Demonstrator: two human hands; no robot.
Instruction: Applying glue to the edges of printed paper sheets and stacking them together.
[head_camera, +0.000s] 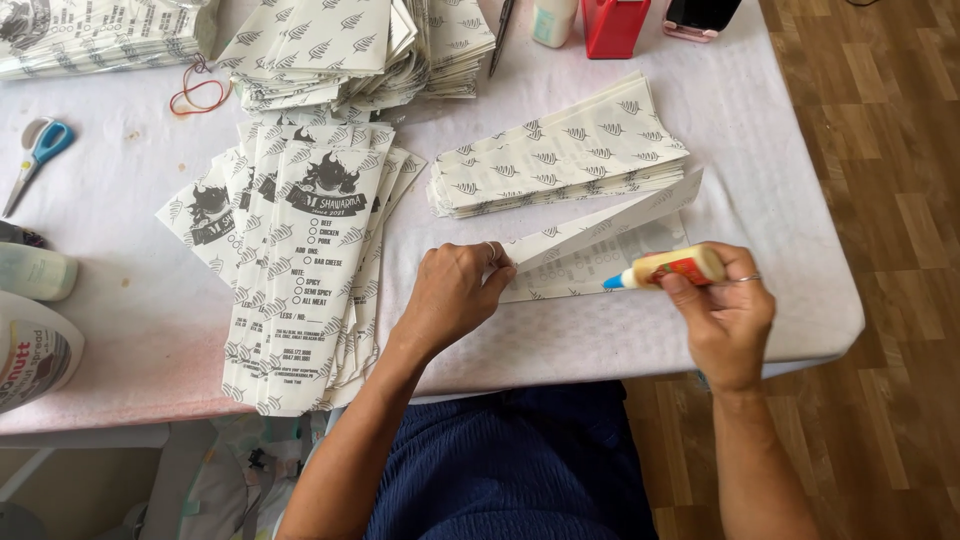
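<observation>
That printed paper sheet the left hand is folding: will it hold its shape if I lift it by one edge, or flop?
The paper sheet looks thin, so it would likely droop if lifted by one edge. The raised flap only stays up under the left hand, so it may spring open. It probably slides easily on the white tablecloth.

Printed white paper sheet (590, 255), leaf-patterned, lying flat with its long upper flap lifted at the left fingertips (497, 262); small glue bottle (667, 268), cream with red label, horizontal between right fingers (680, 285), blue tip over the sheet.
</observation>
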